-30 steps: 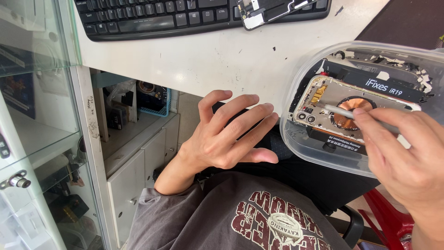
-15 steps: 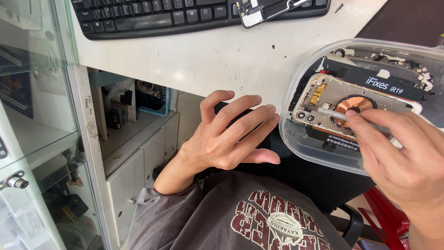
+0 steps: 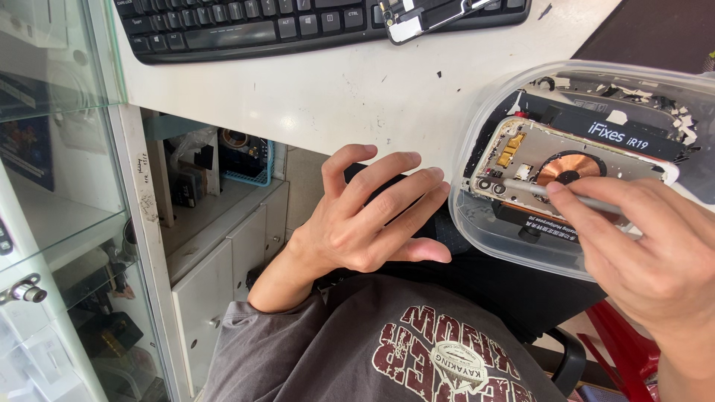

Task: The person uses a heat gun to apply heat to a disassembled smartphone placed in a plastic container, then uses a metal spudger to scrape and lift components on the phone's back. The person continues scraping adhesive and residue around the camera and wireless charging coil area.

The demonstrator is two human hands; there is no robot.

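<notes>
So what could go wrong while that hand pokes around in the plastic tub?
1. The right hand presses a thin grey tool against the phone back panel, right beside the copper coil; a slip might scratch the coil.
2. The clear plastic tub hangs past the edge of the white desk, and the left hand is spread open on the lap, not steadying it. A hard push could tip it off.

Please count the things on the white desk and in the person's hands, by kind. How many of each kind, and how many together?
Black keyboard: 1
Clear plastic container: 1
Phone back panel with copper coil, inside the container: 1
Thin grey tool, held in the right hand: 1
Phone part lying on the keyboard: 1
Left hand holds nothing.
Total: 5
</notes>
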